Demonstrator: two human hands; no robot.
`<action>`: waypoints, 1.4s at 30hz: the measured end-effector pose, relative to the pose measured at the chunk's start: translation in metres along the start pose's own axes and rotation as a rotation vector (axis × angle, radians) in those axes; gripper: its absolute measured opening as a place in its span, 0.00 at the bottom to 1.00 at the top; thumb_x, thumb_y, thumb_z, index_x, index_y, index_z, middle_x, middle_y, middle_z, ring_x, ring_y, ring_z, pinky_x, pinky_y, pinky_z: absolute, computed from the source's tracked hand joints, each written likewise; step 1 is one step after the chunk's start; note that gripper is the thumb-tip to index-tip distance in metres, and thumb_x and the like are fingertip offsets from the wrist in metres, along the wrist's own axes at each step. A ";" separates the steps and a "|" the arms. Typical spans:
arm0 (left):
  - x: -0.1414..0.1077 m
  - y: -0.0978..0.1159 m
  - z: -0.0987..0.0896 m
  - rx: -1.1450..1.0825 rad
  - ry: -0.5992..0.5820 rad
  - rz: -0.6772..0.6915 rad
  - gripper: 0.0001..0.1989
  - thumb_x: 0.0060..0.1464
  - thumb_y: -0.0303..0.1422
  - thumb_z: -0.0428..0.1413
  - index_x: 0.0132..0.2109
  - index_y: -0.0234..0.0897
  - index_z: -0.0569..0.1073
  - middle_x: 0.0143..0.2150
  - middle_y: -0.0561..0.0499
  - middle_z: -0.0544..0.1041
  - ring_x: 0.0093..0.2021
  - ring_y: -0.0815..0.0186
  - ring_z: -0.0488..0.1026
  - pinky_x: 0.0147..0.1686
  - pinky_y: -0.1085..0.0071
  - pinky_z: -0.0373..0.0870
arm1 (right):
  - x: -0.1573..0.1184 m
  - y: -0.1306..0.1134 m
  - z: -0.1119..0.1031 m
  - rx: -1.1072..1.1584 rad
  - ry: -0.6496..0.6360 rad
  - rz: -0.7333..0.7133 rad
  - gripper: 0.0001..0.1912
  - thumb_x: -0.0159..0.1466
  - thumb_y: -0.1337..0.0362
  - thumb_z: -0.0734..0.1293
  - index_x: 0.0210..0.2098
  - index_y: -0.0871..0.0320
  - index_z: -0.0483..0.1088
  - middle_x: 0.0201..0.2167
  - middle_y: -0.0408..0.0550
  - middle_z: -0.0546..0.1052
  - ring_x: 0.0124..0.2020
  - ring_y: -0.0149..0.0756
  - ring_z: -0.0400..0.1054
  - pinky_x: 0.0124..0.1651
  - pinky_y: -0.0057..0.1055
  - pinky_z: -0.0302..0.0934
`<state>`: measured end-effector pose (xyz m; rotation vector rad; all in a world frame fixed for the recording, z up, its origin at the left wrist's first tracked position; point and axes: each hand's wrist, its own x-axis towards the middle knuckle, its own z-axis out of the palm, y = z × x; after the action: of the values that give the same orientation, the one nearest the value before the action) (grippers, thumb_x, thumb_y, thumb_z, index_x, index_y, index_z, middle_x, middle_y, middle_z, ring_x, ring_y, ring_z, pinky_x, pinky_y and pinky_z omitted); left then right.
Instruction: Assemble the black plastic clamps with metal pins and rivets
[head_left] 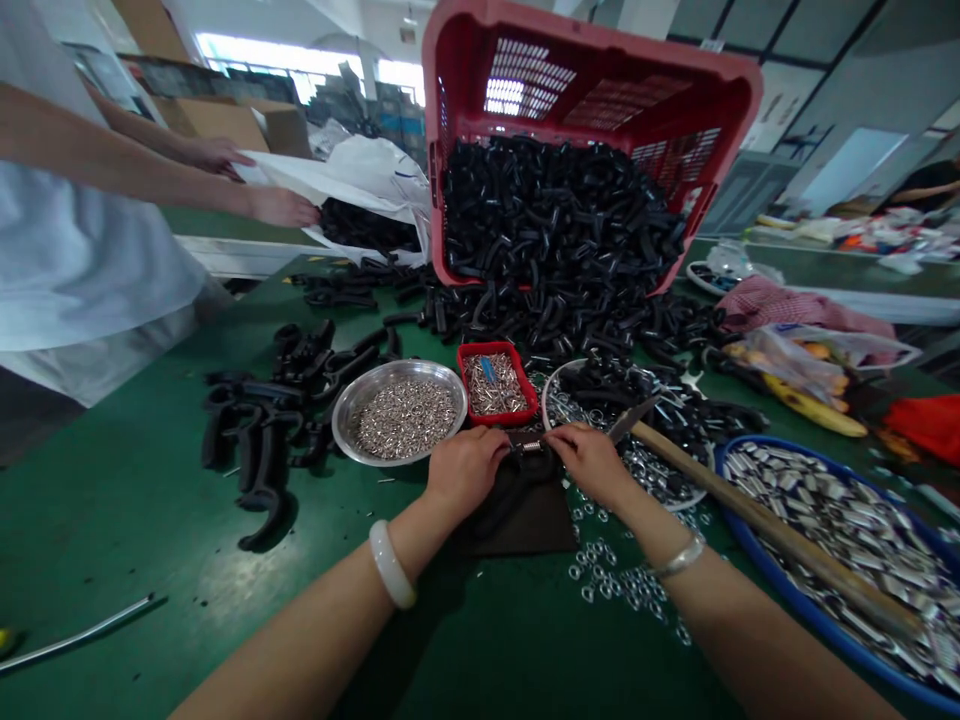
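My left hand [466, 466] and my right hand [594, 464] meet over a dark mat [536, 525], both with fingers pinched. Between them is a curved black plastic handle [501, 497]; a small silver spring [532, 447] shows at its upper end. The left fingertips are closed at the left side of that end, the right ones at its right side. Whether either pinch also has a small pin in it cannot be made out. Just beyond stand a metal bowl of small pins [399, 364] and a red tray of rivets [523, 348].
A tipped red crate [600, 40] spills black handles. A hammer's wooden handle [780, 530] crosses a blue basin [750, 560] of metal parts. Loose metal rings [622, 585] lie at right, black parts [262, 440] at left. A co-worker's hands [281, 206] hold a white sack [375, 175].
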<state>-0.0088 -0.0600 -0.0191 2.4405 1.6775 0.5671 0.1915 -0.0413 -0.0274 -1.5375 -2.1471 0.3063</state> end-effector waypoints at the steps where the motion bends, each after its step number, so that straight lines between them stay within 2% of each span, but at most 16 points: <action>1: 0.000 0.000 0.000 0.000 0.004 0.001 0.11 0.56 0.37 0.46 0.38 0.41 0.71 0.36 0.53 0.74 0.35 0.67 0.70 0.30 0.73 0.61 | 0.001 0.000 0.000 0.019 0.003 0.006 0.10 0.60 0.66 0.60 0.33 0.58 0.73 0.31 0.47 0.75 0.35 0.33 0.68 0.40 0.29 0.59; 7: 0.000 0.000 0.001 -0.002 0.004 -0.003 0.11 0.56 0.37 0.46 0.38 0.41 0.71 0.36 0.52 0.74 0.35 0.67 0.70 0.30 0.73 0.61 | 0.000 -0.002 0.001 -0.021 0.025 0.012 0.10 0.60 0.63 0.60 0.32 0.58 0.73 0.29 0.47 0.74 0.34 0.34 0.67 0.38 0.29 0.59; 13: -0.001 -0.001 0.003 0.011 0.025 0.016 0.11 0.57 0.37 0.45 0.37 0.41 0.71 0.34 0.52 0.73 0.34 0.67 0.69 0.29 0.74 0.60 | 0.000 -0.001 -0.001 -0.054 -0.020 -0.068 0.10 0.60 0.67 0.58 0.33 0.59 0.72 0.32 0.49 0.73 0.36 0.34 0.67 0.41 0.30 0.59; 19: 0.000 -0.002 0.005 -0.011 0.044 0.019 0.11 0.56 0.37 0.46 0.37 0.40 0.71 0.34 0.52 0.73 0.34 0.68 0.69 0.28 0.74 0.59 | 0.001 0.000 -0.001 -0.058 -0.023 -0.062 0.10 0.60 0.67 0.58 0.33 0.59 0.72 0.31 0.49 0.73 0.36 0.34 0.67 0.41 0.30 0.60; 22: 0.000 -0.003 0.006 -0.019 0.039 0.019 0.11 0.56 0.37 0.46 0.38 0.40 0.71 0.34 0.52 0.73 0.34 0.68 0.69 0.29 0.74 0.60 | 0.001 -0.004 -0.001 -0.167 -0.028 -0.077 0.11 0.61 0.67 0.58 0.33 0.60 0.71 0.31 0.50 0.73 0.35 0.35 0.66 0.41 0.30 0.59; 28: -0.001 -0.001 0.004 0.011 0.025 0.022 0.11 0.57 0.37 0.45 0.38 0.41 0.71 0.34 0.51 0.73 0.35 0.67 0.69 0.29 0.74 0.61 | -0.004 -0.021 -0.003 -0.581 -0.109 -0.153 0.12 0.59 0.73 0.57 0.34 0.61 0.71 0.34 0.55 0.70 0.39 0.41 0.61 0.42 0.33 0.56; 31: -0.001 0.001 0.003 0.031 0.018 0.028 0.11 0.57 0.36 0.45 0.38 0.40 0.71 0.34 0.51 0.73 0.34 0.67 0.69 0.29 0.74 0.61 | -0.004 -0.026 -0.005 -0.667 -0.157 -0.212 0.12 0.58 0.75 0.56 0.34 0.62 0.70 0.34 0.55 0.70 0.40 0.43 0.60 0.42 0.32 0.55; 36: -0.002 0.004 0.003 0.069 0.019 0.041 0.11 0.57 0.34 0.44 0.38 0.39 0.70 0.33 0.50 0.72 0.33 0.66 0.70 0.28 0.73 0.61 | 0.001 -0.027 -0.009 -0.681 -0.224 -0.276 0.13 0.59 0.75 0.55 0.35 0.62 0.70 0.34 0.55 0.69 0.43 0.42 0.59 0.44 0.32 0.55; 42: -0.002 0.005 0.003 0.079 0.017 0.055 0.10 0.57 0.34 0.45 0.37 0.39 0.70 0.33 0.50 0.72 0.33 0.66 0.70 0.28 0.73 0.62 | -0.001 -0.019 -0.001 -0.542 -0.111 -0.192 0.12 0.58 0.75 0.56 0.37 0.63 0.70 0.36 0.55 0.70 0.42 0.40 0.60 0.46 0.31 0.54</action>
<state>-0.0037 -0.0632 -0.0202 2.5509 1.6753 0.5397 0.1768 -0.0489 -0.0180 -1.5909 -2.5836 -0.2874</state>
